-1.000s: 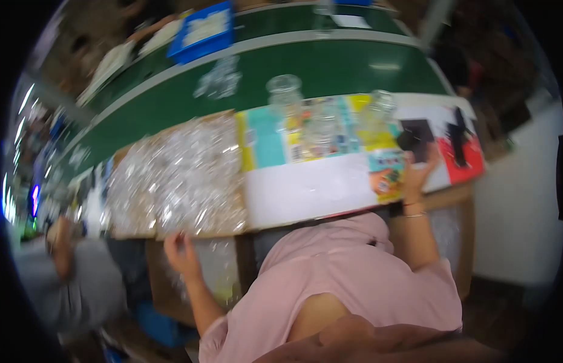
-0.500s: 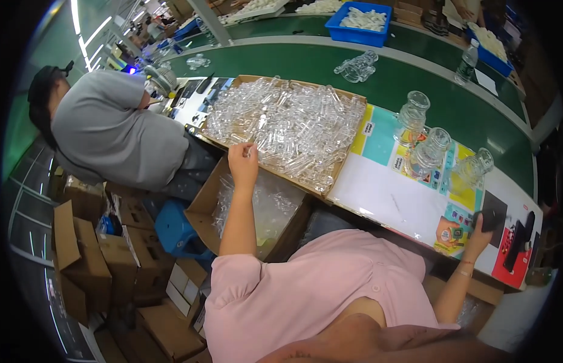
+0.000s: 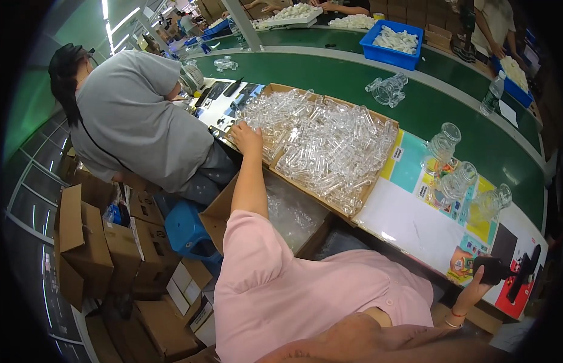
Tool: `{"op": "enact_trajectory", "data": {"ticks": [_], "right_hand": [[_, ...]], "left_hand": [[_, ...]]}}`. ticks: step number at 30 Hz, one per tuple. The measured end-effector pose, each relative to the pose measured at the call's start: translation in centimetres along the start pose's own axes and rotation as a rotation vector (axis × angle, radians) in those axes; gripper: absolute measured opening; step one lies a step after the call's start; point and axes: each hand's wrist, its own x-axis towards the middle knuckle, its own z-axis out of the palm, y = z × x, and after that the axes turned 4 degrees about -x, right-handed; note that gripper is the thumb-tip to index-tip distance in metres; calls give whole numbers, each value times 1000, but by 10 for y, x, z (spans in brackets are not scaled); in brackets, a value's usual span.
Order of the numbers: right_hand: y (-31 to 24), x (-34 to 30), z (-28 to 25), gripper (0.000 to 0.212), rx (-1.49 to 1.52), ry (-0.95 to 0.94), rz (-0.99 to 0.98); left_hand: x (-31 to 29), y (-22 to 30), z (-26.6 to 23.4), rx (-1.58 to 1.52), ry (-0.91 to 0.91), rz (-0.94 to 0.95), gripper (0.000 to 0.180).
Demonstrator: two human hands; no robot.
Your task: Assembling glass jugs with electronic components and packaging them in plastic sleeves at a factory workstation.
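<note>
Since the earlier frame, the left hand (image 3: 248,138) has moved further along the tray to its left end, and the right hand (image 3: 474,290) has come closer to the near edge of the table (image 3: 396,224).

Left of the frame's centre, the left hand is with its fingers bent at the rim of the cardboard tray (image 3: 315,194); whether it pinches any piece, I cannot tell. At the lower right, the right hand is grasping a small black object (image 3: 490,270), whose exact kind is not clear.

Many clear pieces (image 3: 336,145) are heaped in the tray, in the middle of the frame. Below the tray stands an open carton (image 3: 218,218), with clear plastic inside it. Near the right hand, a dark square sheet (image 3: 505,242) lies on the table, and beside it a long black tool (image 3: 523,278) is on a red patch. Above these, to the right, stand three clear glass jars (image 3: 458,181).

Farther out, another clear glass piece (image 3: 388,89) lies on the green surface (image 3: 330,72), and a blue bin (image 3: 369,48) of white pieces is at the upper right. A bottle (image 3: 492,97) stands more to the right. At the upper left, a person in grey (image 3: 145,121) leans forward, with a blue stool (image 3: 187,227) below.
</note>
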Motion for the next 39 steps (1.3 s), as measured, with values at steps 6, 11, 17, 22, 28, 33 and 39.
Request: {"op": "enact_trajectory", "data": {"ticks": [6, 11, 17, 22, 28, 33, 39], "right_hand": [[-2, -10, 24, 34, 88, -141, -4], [-27, -14, 42, 29, 244, -317, 137], [-48, -9, 66, 25, 262, -565, 104], [-58, -3, 73, 44, 262, -768, -45], [-39, -7, 52, 50, 82, -646, -204], [-35, -18, 21, 52, -111, -548, -174], [-36, -11, -12, 45, -113, -447, -341]], "left_hand": [[17, -22, 13, 136, -169, -8, 35], [14, -26, 3, -339, 2, -37, 27], [-57, 64, -84, -1292, -261, -60, 28], [-133, 141, -126, -1757, -671, 34, 30], [-234, 229, -114, -1434, -1143, 390, 45], [-292, 256, -66, -990, -950, 887, 42], [-291, 237, -74, -1002, -641, 890, 37]]}}
